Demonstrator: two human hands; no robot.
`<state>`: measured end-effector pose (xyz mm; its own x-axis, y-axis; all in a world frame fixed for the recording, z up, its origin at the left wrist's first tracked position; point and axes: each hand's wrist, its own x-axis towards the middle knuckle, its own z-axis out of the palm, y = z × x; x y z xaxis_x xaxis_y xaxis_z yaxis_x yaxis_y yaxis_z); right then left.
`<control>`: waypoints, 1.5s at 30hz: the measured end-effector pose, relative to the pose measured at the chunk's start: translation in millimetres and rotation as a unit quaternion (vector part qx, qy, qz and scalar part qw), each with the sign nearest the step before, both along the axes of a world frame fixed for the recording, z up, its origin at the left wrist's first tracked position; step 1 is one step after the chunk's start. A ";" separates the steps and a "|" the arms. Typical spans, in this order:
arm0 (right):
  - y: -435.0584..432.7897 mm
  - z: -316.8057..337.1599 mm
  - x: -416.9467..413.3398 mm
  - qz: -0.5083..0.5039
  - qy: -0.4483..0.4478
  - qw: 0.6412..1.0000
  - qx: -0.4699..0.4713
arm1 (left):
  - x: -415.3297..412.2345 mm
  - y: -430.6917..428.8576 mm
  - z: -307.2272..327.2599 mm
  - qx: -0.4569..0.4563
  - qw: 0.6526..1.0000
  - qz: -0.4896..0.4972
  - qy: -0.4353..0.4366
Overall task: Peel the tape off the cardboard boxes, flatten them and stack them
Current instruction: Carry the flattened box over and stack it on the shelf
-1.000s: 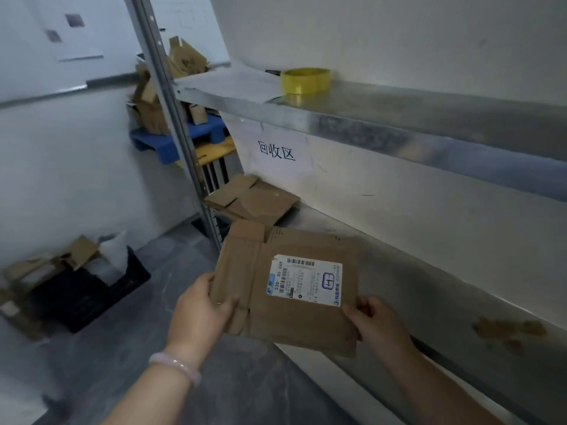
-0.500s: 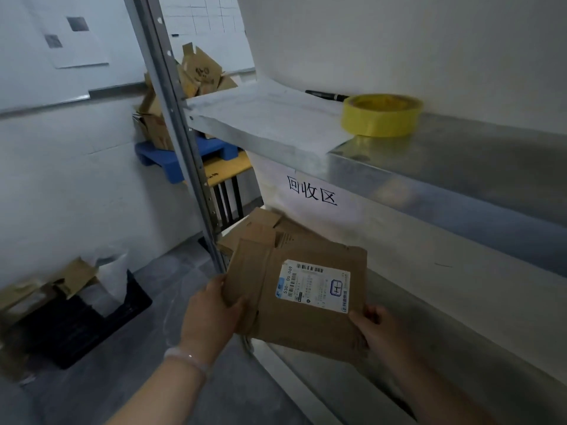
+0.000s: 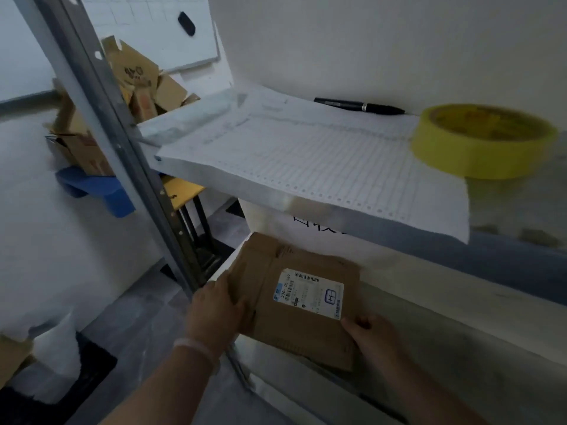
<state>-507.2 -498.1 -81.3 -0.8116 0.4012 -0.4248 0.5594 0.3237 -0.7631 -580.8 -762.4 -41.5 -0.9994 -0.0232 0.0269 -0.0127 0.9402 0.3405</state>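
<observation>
Head view: a person stands at a metal rack with both hands on one flattened box [image 3: 267, 320], its shipping label [image 3: 308, 294] facing up.
Box position: low over the front left corner of the lower shelf [image 3: 460, 348], under the upper shelf [image 3: 506, 256]. I cannot tell whether it is resting on the shelf.
Left hand [image 3: 217, 311]: fingers curled round the box's left edge, gripping it.
Right hand [image 3: 372, 332]: pinches the near right corner, thumb on top.
Key relation: the box spans hand to hand, left to right. Open shelf space lies ahead of both hands, away from the body. The left hand is the one nearer the upright post [image 3: 122, 142].
Far edge: more brown cardboard shows there. It could be a flap or a stack underneath; I cannot tell which.
Step (judged): stacking. The box is already flat.
Next move (judged): slide it forward and down, then let go with both hands.
Risk (judged): the low upper shelf and its overhanging paper sheet [image 3: 306, 154] leave little headroom.
</observation>
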 end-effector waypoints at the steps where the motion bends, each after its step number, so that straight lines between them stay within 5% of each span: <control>1: -7.3 -0.3 -4.8 -0.007 -0.008 1.000 0.000 | -10.2 -3.1 -0.8 -0.011 1.000 -0.009 0.003; 9: -42.3 11.9 -12.0 -0.056 0.009 0.998 0.006 | -55.5 -12.0 -25.4 -0.106 0.989 -0.108 -0.001; 14: -36.3 28.5 12.6 -0.136 0.032 0.988 0.066 | -47.9 19.0 -8.0 -0.022 0.949 -0.314 0.026; 22: 15.7 48.3 96.0 -0.251 0.108 0.961 0.053 | 9.6 133.7 12.4 0.061 0.873 -0.481 0.048; 30: 96.2 65.4 260.4 -0.379 0.169 0.910 0.032 | 147.9 258.6 20.9 0.101 0.782 -0.610 0.084; 36: 156.2 77.5 411.3 -0.413 0.181 0.885 0.116 | 292.5 358.8 26.3 0.133 0.715 -0.679 0.095; 45: 215.2 82.9 601.3 -0.387 0.032 0.868 0.310 | 464.9 477.2 37.0 0.127 0.616 -0.766 0.134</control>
<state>94.1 -282.9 1.7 -0.2112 0.9720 0.1028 0.7553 0.2290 -0.6141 -115.9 -285.1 -4.5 0.1847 0.9039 0.3858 0.9116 -0.3042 0.2764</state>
